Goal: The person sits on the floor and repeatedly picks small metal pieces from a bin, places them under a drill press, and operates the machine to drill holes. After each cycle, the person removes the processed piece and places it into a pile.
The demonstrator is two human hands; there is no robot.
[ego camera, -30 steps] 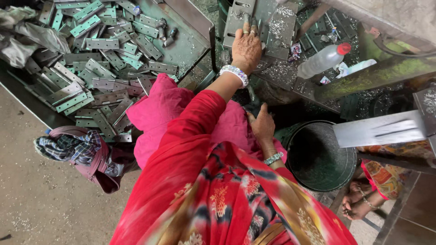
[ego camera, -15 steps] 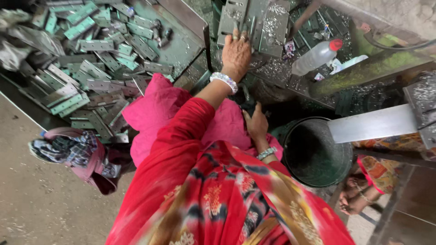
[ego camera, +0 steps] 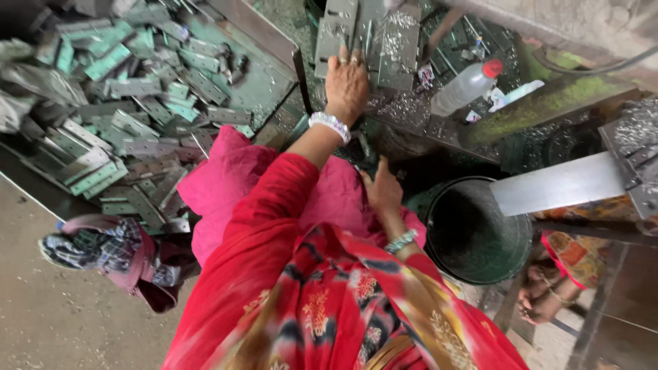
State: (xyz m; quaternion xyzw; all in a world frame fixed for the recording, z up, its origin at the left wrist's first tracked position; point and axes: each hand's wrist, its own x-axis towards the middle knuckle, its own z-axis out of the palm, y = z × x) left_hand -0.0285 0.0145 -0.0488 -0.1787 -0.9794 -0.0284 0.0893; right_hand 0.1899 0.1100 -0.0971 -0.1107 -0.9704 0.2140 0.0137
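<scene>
A: Fingers (ego camera: 340,60) of left hand (ego camera: 346,85) spread flat on grey metal plate (ego camera: 334,27), pressing rather than gripping; nothing clasped.

B: Any change over the last second?

A: Little. Left hand drifted slightly leftward in the frame, but kept on the same plate at the far side of the surface (ego camera: 411,103). Plate not lifted, so apparently still being steadied or chosen.

B: And the right hand (ego camera: 382,193)?

A: Held low throughout, by the pink cloth (ego camera: 226,178), beside the dark bucket (ego camera: 439,199). Fingers curled; cannot tell whether around anything.

B: Plate's lie?

A: Flat on the surface among metal shavings, long axis running away from the body, far end pointing up-frame, tilted a touch right. Similar plate just beside it; plastic bottle (ego camera: 466,88) near, to the right. Heap of greenish plates (ego camera: 137,116) well apart on the left.
</scene>
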